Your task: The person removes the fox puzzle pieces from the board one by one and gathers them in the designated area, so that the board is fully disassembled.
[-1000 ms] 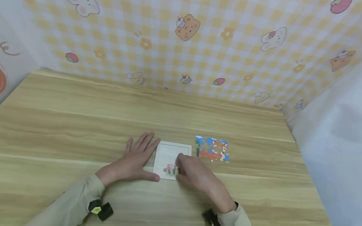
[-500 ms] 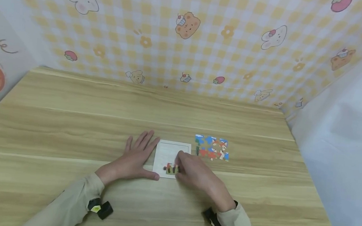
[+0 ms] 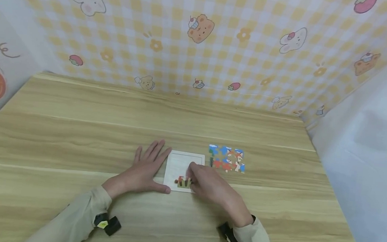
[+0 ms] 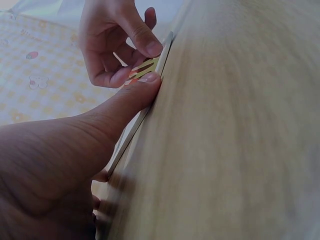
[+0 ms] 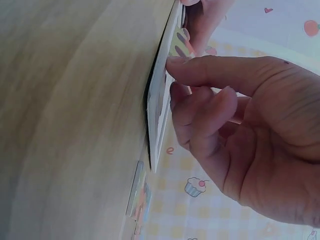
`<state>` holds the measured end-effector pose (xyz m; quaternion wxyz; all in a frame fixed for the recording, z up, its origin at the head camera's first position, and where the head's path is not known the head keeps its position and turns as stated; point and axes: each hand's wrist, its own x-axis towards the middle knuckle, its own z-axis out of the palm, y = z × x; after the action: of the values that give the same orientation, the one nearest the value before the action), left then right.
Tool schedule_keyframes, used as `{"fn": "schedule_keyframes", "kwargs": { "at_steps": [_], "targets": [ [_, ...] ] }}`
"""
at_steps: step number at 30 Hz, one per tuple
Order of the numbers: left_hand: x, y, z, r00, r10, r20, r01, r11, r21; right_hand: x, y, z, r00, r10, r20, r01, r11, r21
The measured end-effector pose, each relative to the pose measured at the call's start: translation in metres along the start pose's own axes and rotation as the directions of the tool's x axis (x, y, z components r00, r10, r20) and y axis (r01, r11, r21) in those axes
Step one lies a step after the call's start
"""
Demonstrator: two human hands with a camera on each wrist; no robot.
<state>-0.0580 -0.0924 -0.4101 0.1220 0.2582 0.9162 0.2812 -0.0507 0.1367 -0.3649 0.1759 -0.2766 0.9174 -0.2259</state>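
A square white puzzle tray (image 3: 180,161) lies on the table in front of me. My left hand (image 3: 142,172) is spread flat beside it, its thumb and a fingertip at the tray's left edge. At the tray's lower side is a green-and-brown striped puzzle piece (image 3: 184,182) with a bit of red on top. The right hand (image 3: 209,184) has its curled fingers and thumb at the right end of this piece, pinching it low over the tray. In the right wrist view the thumb (image 5: 200,70) meets the tray's rim, and the fingers partly hide the piece (image 5: 178,46).
Several loose puzzle pieces (image 3: 227,159), blue and red with a fox-like animal, lie right of the tray on the wooden table (image 3: 113,108). A yellow checked cloth (image 3: 171,59) hangs behind the table, with white sheeting (image 3: 363,148) on the right.
A second ago the striped piece looked pale with glare; now its colours show clearly. The right thumb has shifted slightly to the right. The left hand stays in place.
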Motion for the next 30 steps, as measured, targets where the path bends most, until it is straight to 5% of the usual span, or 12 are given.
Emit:
{"fn": "schedule_keyframes", "kwargs": {
  "at_steps": [30],
  "targets": [
    [-0.0009,0.0001,0.0,1.0,-0.005,-0.004,0.005,1.0,-0.004,-0.0032,0.0027,-0.0071,0.998,-0.046,-0.052,0.046,0.999,-0.013]
  ]
}}
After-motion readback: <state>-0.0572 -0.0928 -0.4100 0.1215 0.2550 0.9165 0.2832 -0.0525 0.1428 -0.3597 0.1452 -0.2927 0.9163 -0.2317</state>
